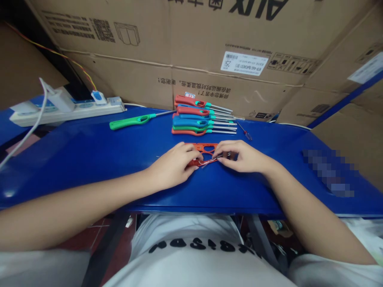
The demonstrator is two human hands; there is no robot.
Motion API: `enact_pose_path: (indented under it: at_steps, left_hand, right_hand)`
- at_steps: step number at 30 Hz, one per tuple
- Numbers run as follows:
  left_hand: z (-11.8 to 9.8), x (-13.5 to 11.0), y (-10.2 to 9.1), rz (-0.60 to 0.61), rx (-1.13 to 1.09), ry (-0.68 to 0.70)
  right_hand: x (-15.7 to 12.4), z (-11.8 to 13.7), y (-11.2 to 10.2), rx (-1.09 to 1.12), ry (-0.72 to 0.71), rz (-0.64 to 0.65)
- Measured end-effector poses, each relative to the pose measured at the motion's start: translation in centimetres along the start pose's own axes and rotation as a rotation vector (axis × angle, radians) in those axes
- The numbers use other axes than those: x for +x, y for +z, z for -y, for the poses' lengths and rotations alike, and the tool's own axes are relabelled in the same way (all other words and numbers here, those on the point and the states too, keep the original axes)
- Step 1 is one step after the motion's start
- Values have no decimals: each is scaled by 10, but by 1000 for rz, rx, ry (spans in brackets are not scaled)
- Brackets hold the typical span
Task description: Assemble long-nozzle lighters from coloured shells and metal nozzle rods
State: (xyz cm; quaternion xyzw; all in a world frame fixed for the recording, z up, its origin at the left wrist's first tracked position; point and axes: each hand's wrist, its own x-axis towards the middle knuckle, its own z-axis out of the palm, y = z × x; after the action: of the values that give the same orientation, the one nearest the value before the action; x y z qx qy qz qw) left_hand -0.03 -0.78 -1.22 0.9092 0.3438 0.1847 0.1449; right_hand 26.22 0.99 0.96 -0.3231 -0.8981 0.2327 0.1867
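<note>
An orange-red lighter shell [206, 150] lies flat on the blue table [89, 155] between my hands. My left hand [175, 164] has its fingers curled over the shell's left end. My right hand [241, 156] pinches the right end, where thin wires and a metal tube stick out. Just behind the shell sits a stack of several assembled long-nose lighters [197, 119] in red, blue and green. Their metal tubes point right.
A single green lighter [134, 120] lies to the left of the stack. A small red screwdriver [244, 132] rests to its right. A white power strip [66, 110] with plugs sits at the back left. Cardboard boxes [209, 48] wall the table's far edge.
</note>
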Motion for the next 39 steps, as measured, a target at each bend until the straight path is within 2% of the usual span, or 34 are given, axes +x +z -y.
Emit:
enact_pose_path:
  at_steps: [6,17,20,23,25,26,28,30,34,39]
  left_hand:
    - [2,0,2,-38,-3,9]
    - [2,0,1,-28,23,45]
    - [2,1,0,-23,43,70]
    - [2,1,0,-22,54,79]
    - [2,1,0,-21,46,70]
    - [2,2,0,-19,42,66]
    - [3,2,0,-15,41,67]
    - [4,2,0,-17,48,75]
    - [6,1,2,-29,62,95]
    - [7,0,2,-6,100,125]
  right_hand:
    - [0,-2,0,5,-48,34]
    - [-2,4,1,-27,-32,64]
    - [-1,-2,-2,-4,-41,15]
    - [3,-24,-14,-108,70,-228]
    - [6,-48,-27,-288,280,-417]
    - [7,-62,-34,-381,408,-463]
    - [9,-88,-47,-525,624,-391]
    - [12,-110,-56,-572,694,-371]
    - [19,-137,-62,-635,722,-342]
    - [28,-150,-67,-693,703,-264]
